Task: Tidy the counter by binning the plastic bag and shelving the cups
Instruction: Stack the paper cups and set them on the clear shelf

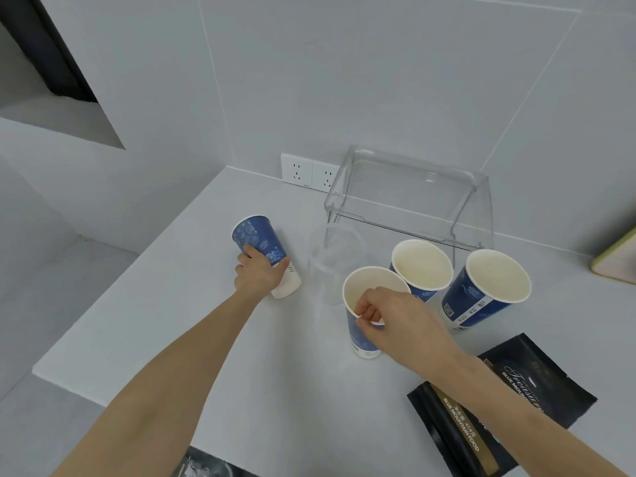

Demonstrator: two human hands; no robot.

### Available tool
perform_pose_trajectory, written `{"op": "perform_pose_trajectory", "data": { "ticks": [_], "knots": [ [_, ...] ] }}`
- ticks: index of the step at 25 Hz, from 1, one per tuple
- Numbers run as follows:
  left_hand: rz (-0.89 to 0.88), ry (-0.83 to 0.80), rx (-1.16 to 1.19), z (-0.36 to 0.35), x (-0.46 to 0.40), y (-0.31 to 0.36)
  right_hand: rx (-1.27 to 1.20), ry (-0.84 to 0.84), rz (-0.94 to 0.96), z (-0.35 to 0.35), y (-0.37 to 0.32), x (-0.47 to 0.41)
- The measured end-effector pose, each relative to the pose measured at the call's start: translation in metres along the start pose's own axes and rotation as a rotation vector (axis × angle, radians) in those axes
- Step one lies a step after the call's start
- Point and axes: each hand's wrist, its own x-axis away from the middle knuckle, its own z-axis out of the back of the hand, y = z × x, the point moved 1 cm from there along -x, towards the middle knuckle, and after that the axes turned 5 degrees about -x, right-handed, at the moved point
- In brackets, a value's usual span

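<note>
Near the white counter's left edge, the left hand wraps around a tilted blue patterned paper cup. A clear plastic cup stands mid-counter. The right hand pinches the rim of an upright blue paper cup. Two more blue paper cups stand before the clear acrylic shelf at the back edge; a black plastic bag lies at the front right.

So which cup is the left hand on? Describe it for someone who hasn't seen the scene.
Start at the clear shelf in the counter's back corner, then look left past the clear plastic cup. The tipped cup under the left hand lies on its side; the other three blue paper cups stand upright.
</note>
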Motion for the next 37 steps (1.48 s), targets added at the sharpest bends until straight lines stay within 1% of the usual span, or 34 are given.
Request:
{"op": "perform_pose_trajectory", "data": {
  "ticks": [6,8,10,13,15,17,22,25,28,31,34,37],
  "knots": [
    [0.058,-0.138,0.172,-0.006,-0.016,-0.004,0.037,0.025,-0.017,-0.006,-0.003,0.000],
    [0.078,-0.174,0.282,-0.007,-0.017,-0.007,0.042,0.018,-0.018,-0.007,-0.005,-0.001],
    [0.096,-0.200,0.378,-0.005,-0.015,-0.013,0.038,0.013,-0.018,-0.007,-0.006,-0.001],
    [0.114,-0.214,0.450,-0.005,-0.008,-0.023,0.065,0.023,-0.006,-0.008,-0.007,0.000],
    [0.105,-0.206,0.458,-0.007,0.002,-0.027,0.099,0.026,0.004,-0.008,-0.006,0.002],
    [0.062,-0.180,0.437,-0.008,0.016,-0.033,0.142,0.029,0.018,-0.007,-0.004,0.004],
    [-0.160,-0.099,0.390,-0.007,0.047,-0.053,0.173,0.067,0.041,-0.005,-0.002,0.011],
    [-0.264,-0.037,0.448,-0.013,0.067,-0.067,0.108,0.089,0.057,-0.002,-0.004,0.013],
    [-0.290,-0.007,0.487,-0.023,0.079,-0.076,0.033,0.128,0.088,0.004,-0.008,0.016],
    [-0.313,-0.012,0.505,-0.032,0.086,-0.083,-0.020,0.179,0.124,0.013,-0.013,0.021],
    [-0.299,-0.020,0.498,-0.037,0.089,-0.089,-0.053,0.222,0.172,0.031,-0.023,0.027],
    [-0.285,-0.016,0.463,-0.038,0.090,-0.091,-0.072,0.324,0.271,0.059,-0.039,0.028]
  ]
}}
